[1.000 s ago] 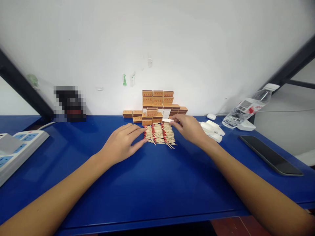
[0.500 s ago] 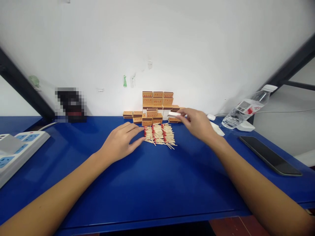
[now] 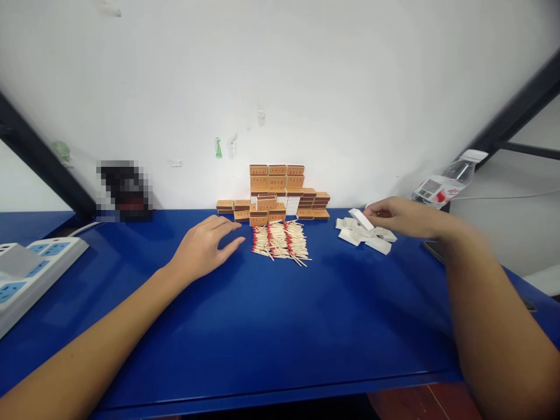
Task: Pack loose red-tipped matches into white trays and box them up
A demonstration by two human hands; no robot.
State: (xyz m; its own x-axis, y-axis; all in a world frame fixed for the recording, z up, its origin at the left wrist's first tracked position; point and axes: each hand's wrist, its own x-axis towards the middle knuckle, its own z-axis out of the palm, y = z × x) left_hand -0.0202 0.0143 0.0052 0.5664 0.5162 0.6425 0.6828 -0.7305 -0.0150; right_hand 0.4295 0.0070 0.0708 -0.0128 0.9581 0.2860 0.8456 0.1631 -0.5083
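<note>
At the right, my right hand (image 3: 389, 213) pinches a white matchbox tray (image 3: 361, 219) just above a loose pile of white trays (image 3: 377, 244). My left hand (image 3: 207, 244) rests on the table with thumb and fingers apart, holding nothing, a little left of the matches. Those matches (image 3: 280, 240) lie in three rough rows, red heads to the left. Right behind them, orange matchboxes (image 3: 277, 182) are stacked against the wall, with white trays (image 3: 291, 206) among them.
A power strip (image 3: 41, 274) sits on the blue table (image 3: 280, 332) at the left. Behind my right hand leans a clear plastic bottle (image 3: 444, 186). My right forearm mostly covers a phone (image 3: 434, 251). Dark metal posts (image 3: 44, 157) flank the table.
My right hand has carried the tray from the matchbox stack rightward to the pile of white trays. My left hand has drawn slightly left, away from the matches.
</note>
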